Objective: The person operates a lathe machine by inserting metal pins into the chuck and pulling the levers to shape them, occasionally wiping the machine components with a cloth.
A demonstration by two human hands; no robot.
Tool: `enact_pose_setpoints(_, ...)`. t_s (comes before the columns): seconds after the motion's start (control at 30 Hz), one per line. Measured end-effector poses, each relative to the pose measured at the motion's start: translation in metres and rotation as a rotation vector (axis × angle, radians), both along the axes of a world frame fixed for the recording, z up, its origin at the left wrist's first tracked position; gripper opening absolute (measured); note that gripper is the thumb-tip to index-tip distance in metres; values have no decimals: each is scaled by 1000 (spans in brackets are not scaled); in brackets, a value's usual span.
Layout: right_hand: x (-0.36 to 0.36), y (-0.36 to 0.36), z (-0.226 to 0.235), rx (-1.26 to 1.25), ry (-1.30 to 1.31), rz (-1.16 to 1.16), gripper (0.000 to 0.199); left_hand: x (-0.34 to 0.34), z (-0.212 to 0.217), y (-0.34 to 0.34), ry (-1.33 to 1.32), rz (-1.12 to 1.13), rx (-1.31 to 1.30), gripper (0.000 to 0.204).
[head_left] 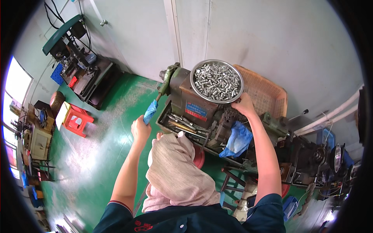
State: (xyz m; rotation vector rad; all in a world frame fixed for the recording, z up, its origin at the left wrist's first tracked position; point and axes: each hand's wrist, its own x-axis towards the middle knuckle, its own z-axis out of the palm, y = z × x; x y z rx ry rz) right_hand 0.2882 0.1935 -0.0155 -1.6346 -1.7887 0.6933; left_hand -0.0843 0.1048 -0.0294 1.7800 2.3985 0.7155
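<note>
My left hand [140, 130] is closed round the lower end of a lever handle [150, 110] wrapped in blue film. This lever slants up to the green end of a bench machine [182, 83]. My right hand [244, 105] is at the near right rim of a steel bowl [193, 87] heaped with small metal pins [217, 81]. Its fingers are curled beside a dark, chip-covered part of the machine [229, 115]; their tips are hidden, and I cannot make out what they grip. A blue cloth [237, 138] hangs over the machine below my right wrist.
Metal rods lie in the machine's tray [182, 123]. An orange plastic basket [272, 91] stands behind, against the wall. Beige cloth [178, 171] covers my lap. To the left are a red stool [79, 121] and another machine [75, 58]; more machinery [311, 159] extends right.
</note>
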Motion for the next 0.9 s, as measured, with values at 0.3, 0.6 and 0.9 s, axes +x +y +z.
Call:
enact_pose_setpoints(0.3, -1, 0, 0, -28, -4, 17, 19, -2, 0, 0, -29, 12, -6, 10)
enact_pose_setpoints(0.6, -8, 0, 1, 78, -5, 9, 20, -1, 2, 0, -38, 15, -15, 10)
enact_pose_setpoints(0.9, -8, 0, 1, 68, 42, 1, 22, -35, 2, 18, 85, 44, -43, 10)
